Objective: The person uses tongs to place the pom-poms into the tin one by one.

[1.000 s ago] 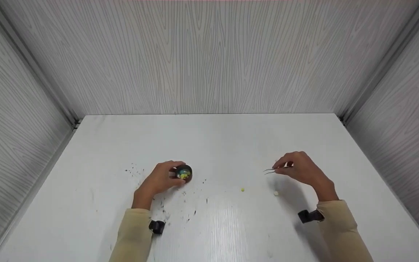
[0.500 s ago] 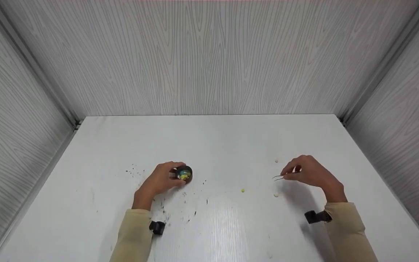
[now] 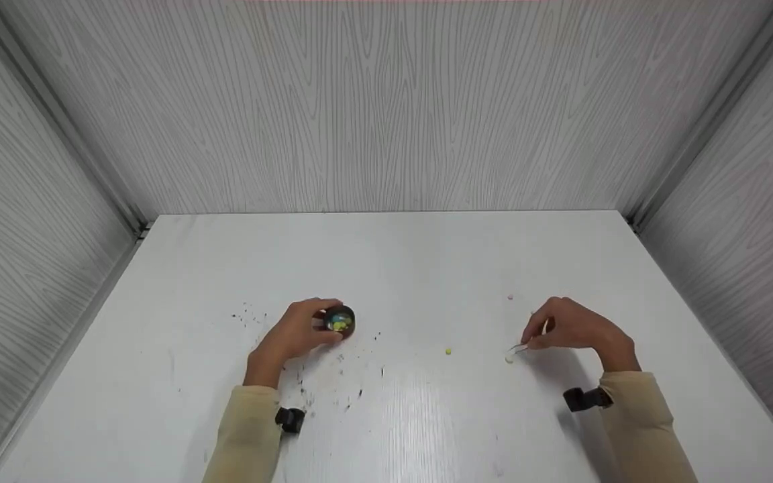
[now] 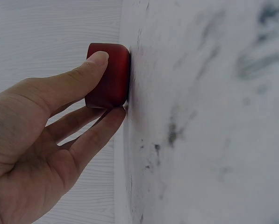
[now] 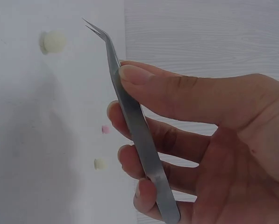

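Observation:
At left in the head view, my left hand (image 3: 296, 332) holds a small round cup (image 4: 110, 81) between thumb and fingers. Its outside is dark red in the left wrist view, with its base at the table. Yellow and teal pieces (image 3: 339, 323) show inside it. My right hand (image 3: 573, 327) pinches bent-tip steel tweezers (image 5: 144, 135) between thumb and fingers. Their points stand slightly apart with nothing between them, close to a pale cream round piece (image 5: 54, 42) on the table.
A small yellow piece (image 3: 448, 351) lies between the hands. A pink piece (image 5: 105, 129) and another cream piece (image 5: 99, 164) lie beyond the right hand. Dark specks (image 3: 361, 392) mark the white table (image 3: 400, 255) around the left hand. Grained panels (image 3: 386, 107) enclose the table.
My right hand has moved right and toward me, bringing the tweezers down to the cream piece; the pink piece has come into view behind it. My left hand and the cup stay put.

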`<state>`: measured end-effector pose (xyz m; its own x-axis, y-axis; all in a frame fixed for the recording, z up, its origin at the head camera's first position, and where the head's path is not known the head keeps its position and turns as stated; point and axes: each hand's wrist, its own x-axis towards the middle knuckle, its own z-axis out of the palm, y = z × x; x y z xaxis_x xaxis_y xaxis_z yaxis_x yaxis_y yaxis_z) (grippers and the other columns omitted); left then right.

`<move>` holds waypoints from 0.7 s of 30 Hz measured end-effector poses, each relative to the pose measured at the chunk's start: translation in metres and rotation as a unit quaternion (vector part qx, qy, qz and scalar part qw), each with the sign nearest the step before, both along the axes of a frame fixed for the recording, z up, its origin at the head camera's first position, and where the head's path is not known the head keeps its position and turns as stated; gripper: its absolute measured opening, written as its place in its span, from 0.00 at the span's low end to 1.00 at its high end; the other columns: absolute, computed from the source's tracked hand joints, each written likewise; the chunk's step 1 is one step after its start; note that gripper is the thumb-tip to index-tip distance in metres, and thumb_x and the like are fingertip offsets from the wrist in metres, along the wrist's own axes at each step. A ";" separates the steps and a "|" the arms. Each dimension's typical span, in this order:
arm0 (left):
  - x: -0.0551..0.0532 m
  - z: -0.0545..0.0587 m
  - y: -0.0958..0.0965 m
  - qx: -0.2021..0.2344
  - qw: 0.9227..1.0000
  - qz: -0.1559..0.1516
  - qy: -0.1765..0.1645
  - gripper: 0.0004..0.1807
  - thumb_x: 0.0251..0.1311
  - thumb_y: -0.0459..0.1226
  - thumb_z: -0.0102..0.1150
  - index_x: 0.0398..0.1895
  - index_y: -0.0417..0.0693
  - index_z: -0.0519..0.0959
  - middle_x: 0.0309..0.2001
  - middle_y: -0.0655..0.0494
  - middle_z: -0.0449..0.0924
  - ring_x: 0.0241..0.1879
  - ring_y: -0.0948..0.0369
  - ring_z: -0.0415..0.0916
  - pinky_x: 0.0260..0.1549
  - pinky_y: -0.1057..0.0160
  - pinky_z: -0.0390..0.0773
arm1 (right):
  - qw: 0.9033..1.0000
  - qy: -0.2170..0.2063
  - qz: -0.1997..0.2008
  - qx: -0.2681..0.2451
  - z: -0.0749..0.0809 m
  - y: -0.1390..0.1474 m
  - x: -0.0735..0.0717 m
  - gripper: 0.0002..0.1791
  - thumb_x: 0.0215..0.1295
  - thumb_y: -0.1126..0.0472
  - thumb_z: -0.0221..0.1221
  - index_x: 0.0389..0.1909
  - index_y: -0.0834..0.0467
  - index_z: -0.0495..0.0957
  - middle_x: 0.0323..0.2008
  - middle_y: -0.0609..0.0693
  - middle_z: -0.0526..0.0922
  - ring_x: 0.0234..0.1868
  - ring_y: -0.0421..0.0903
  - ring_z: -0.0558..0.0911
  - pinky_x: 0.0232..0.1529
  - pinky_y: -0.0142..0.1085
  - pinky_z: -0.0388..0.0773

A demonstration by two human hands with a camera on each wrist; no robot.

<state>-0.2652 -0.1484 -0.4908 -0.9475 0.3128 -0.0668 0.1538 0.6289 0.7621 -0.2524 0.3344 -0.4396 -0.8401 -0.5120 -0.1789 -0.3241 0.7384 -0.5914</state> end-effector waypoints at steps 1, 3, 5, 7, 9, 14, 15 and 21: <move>0.000 0.000 0.000 -0.001 1.000 0.000 0.002 0.34 0.61 0.33 0.72 0.72 0.46 0.74 0.69 0.42 0.75 0.66 0.43 0.76 0.67 0.42 0.75 | 1.000 -0.004 0.001 0.000 0.000 0.000 0.000 0.06 0.59 0.66 0.71 0.34 0.53 0.92 0.36 0.48 0.91 0.31 0.38 0.80 0.33 0.29 0.78; 0.000 0.000 0.000 0.002 1.000 0.001 0.000 0.34 0.61 0.33 0.72 0.72 0.47 0.74 0.70 0.43 0.75 0.67 0.43 0.76 0.68 0.43 0.75 | 1.000 -0.008 0.003 0.003 -0.001 0.000 0.000 0.06 0.59 0.66 0.71 0.34 0.53 0.92 0.35 0.48 0.91 0.32 0.37 0.80 0.34 0.29 0.78; 0.001 0.000 0.001 0.004 1.000 0.003 -0.002 0.34 0.61 0.33 0.72 0.72 0.48 0.74 0.70 0.43 0.75 0.67 0.44 0.76 0.68 0.43 0.74 | 1.000 -0.010 0.006 0.001 -0.002 0.000 0.000 0.06 0.59 0.66 0.71 0.34 0.53 0.92 0.35 0.48 0.91 0.32 0.37 0.80 0.34 0.29 0.78; 0.001 -0.001 0.000 0.003 1.000 0.001 0.000 0.34 0.61 0.33 0.72 0.72 0.47 0.73 0.70 0.43 0.75 0.67 0.43 0.76 0.68 0.42 0.74 | 1.000 -0.010 0.010 -0.002 -0.004 0.000 -0.001 0.05 0.59 0.66 0.71 0.34 0.54 0.92 0.35 0.49 0.91 0.32 0.36 0.80 0.33 0.29 0.78; 0.001 -0.001 0.000 0.003 1.000 0.001 0.000 0.34 0.61 0.33 0.72 0.72 0.47 0.73 0.70 0.42 0.75 0.67 0.43 0.76 0.68 0.42 0.74 | 1.000 -0.009 0.012 -0.004 -0.005 0.001 -0.002 0.05 0.59 0.67 0.71 0.34 0.54 0.92 0.35 0.49 0.91 0.32 0.36 0.80 0.33 0.29 0.78; 0.000 -0.001 0.000 0.004 1.000 0.000 0.001 0.34 0.61 0.32 0.72 0.71 0.46 0.74 0.69 0.42 0.75 0.66 0.43 0.76 0.67 0.42 0.75 | 1.000 -0.018 0.004 -0.004 -0.010 0.004 -0.005 0.06 0.59 0.66 0.71 0.34 0.54 0.92 0.35 0.49 0.91 0.32 0.37 0.81 0.34 0.29 0.78; 0.000 -0.001 0.000 0.004 1.000 0.000 0.001 0.33 0.61 0.32 0.72 0.71 0.46 0.74 0.69 0.42 0.76 0.66 0.43 0.76 0.67 0.43 0.75 | 1.000 -0.020 0.002 -0.004 -0.011 0.005 -0.005 0.06 0.59 0.66 0.71 0.34 0.53 0.92 0.35 0.49 0.91 0.32 0.38 0.81 0.34 0.30 0.78; 0.000 0.000 0.001 -0.002 1.000 0.000 0.007 0.33 0.61 0.32 0.72 0.70 0.46 0.75 0.67 0.43 0.77 0.65 0.44 0.77 0.67 0.43 0.76 | 1.000 -0.027 -0.012 -0.002 -0.015 0.010 -0.007 0.06 0.58 0.65 0.71 0.34 0.52 0.92 0.35 0.49 0.91 0.32 0.41 0.80 0.32 0.29 0.77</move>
<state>-0.2647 -0.1478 -0.4911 -0.9486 0.3116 -0.0557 0.1632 0.6321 0.7575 -0.2598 0.3440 -0.4545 -0.8412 -0.4928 -0.2228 -0.2738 0.7433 -0.6104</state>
